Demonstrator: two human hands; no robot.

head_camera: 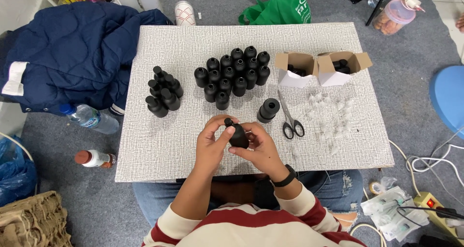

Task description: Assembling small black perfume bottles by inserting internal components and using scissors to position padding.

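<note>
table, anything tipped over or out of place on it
One black bottle lies on its side beside the scissors, apart from the upright group. Small clear pieces are scattered loosely at the right. Both hands hold another bottle.

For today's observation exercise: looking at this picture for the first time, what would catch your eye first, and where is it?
First, the two hands at the table's near edge: the left hand and right hand hold one small black bottle between them. Next, the big cluster of black bottles standing at the table's centre, with a smaller capped group to its left. Scissors and two open white boxes lie to the right.
</note>
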